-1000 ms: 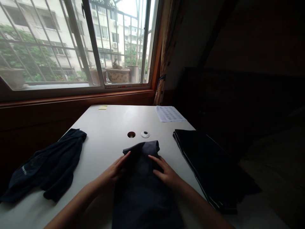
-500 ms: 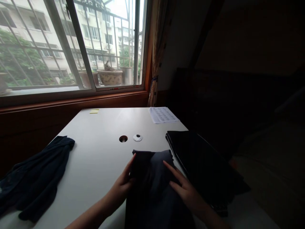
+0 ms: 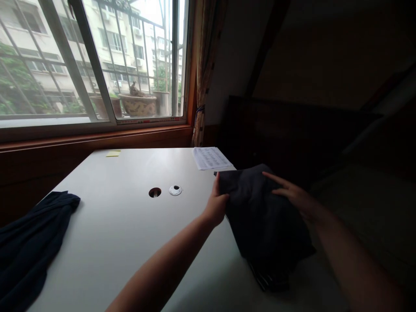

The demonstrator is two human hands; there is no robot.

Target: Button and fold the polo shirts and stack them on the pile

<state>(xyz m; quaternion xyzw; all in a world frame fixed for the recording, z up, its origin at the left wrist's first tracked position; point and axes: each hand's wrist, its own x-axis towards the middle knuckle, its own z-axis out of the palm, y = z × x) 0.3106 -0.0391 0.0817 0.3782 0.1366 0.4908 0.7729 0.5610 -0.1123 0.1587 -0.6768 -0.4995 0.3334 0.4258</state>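
A folded dark garment (image 3: 256,203), long and narrow like trousers, lies over the table's right side. My left hand (image 3: 216,207) grips its upper left edge, thumb towards the fabric. At the upper right, my right hand (image 3: 299,197) holds the other edge, some fingers stretched along the cloth. Beneath this garment, dark striped edges of a lower cloth pile (image 3: 264,277) stick out near the front; the rest of the pile is covered. Another dark blue garment (image 3: 35,234), loose and wrinkled, lies on the left.
The white table (image 3: 130,216) has a round hole (image 3: 155,192) with a white cap (image 3: 175,190) beside it. Printed sheets (image 3: 212,158) lie at the far right corner, a yellow sticky note (image 3: 113,153) at the far left. A barred window (image 3: 130,65) is behind.
Both hands have carried the folded garment from the table's front middle to the right and away, over the dark pile. The view has turned slightly right.
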